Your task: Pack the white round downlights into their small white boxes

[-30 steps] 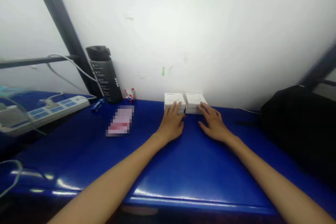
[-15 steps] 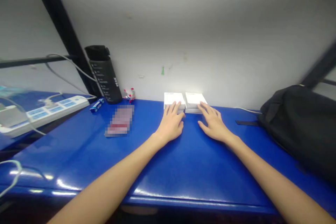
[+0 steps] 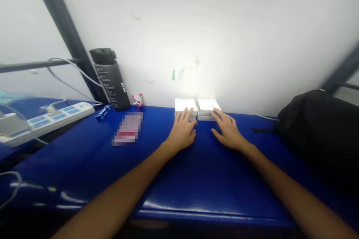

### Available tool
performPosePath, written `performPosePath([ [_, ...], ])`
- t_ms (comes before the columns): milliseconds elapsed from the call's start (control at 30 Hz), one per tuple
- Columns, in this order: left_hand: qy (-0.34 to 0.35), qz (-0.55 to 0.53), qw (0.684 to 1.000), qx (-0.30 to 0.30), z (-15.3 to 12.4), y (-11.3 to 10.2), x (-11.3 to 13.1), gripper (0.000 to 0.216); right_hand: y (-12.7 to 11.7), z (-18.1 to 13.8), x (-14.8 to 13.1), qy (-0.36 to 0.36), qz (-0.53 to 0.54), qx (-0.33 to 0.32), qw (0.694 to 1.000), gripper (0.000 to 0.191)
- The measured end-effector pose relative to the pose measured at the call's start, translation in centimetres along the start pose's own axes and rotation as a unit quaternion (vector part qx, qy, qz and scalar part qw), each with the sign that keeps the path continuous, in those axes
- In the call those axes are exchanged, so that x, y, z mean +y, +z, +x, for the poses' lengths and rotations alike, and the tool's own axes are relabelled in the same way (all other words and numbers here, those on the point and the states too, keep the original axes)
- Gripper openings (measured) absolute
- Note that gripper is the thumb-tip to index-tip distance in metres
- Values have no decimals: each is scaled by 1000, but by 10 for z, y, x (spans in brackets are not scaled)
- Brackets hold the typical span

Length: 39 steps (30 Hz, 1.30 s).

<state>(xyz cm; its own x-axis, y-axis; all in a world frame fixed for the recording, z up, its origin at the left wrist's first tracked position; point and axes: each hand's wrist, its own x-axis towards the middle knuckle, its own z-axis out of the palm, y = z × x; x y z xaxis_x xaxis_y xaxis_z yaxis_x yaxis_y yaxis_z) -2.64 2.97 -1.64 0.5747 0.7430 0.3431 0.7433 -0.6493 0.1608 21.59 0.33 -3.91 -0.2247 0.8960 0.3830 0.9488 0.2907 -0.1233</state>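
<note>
Resting open — left hand (image 3: 182,131) touches left white box (image 3: 185,104), right hand (image 3: 229,131) touches right white box (image 3: 208,104).

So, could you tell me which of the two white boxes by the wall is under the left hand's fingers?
The left box, nearer the black bottle: the left hand touches its front, while the right hand touches the other box.

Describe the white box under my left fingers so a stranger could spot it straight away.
Follow the blue table to its back edge at the white wall, where two white boxes sit side by side. Yours is the left box, under the left hand, nearer the black bottle; the right box is under the right hand.
</note>
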Motion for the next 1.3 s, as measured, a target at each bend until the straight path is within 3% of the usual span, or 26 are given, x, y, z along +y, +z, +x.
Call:
performPosePath([
  [1300,0,2,1000,-8,0,-1,1,30,0,0,1,-7,10,4,1000,69],
])
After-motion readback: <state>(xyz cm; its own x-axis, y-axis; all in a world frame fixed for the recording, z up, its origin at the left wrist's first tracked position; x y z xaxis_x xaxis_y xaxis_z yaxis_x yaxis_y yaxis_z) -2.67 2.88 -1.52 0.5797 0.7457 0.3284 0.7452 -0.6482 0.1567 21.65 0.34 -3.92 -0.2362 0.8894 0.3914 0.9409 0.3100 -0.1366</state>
